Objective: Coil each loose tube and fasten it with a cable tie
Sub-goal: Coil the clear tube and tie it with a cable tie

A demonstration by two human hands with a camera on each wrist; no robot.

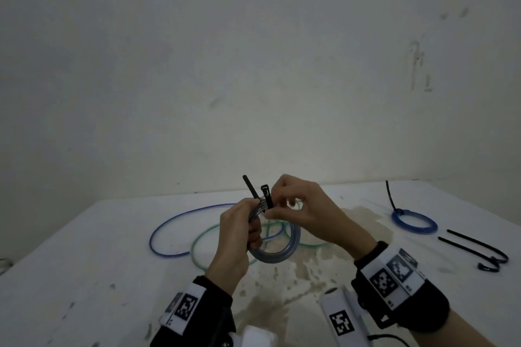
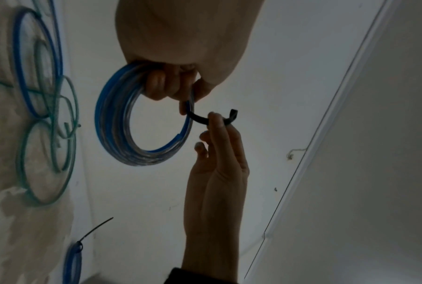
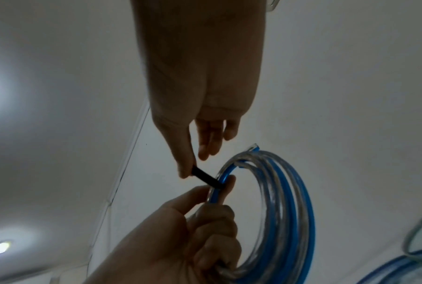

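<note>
Above the white table my left hand grips a coiled clear-and-blue tube, fingers curled through the ring. A black cable tie is wrapped round the coil's top, both ends pointing up. My right hand pinches the tie just beside the coil. In the left wrist view the left hand holds the coil while the right hand pinches the curved tie. The right wrist view shows the right hand pinching the tie against the coil, with the left hand below.
A loose blue tube and a loose green tube sprawl on the table behind my hands. At the right lies a tied blue coil with its tie tail up, and two spare black cable ties. A wall stands close behind.
</note>
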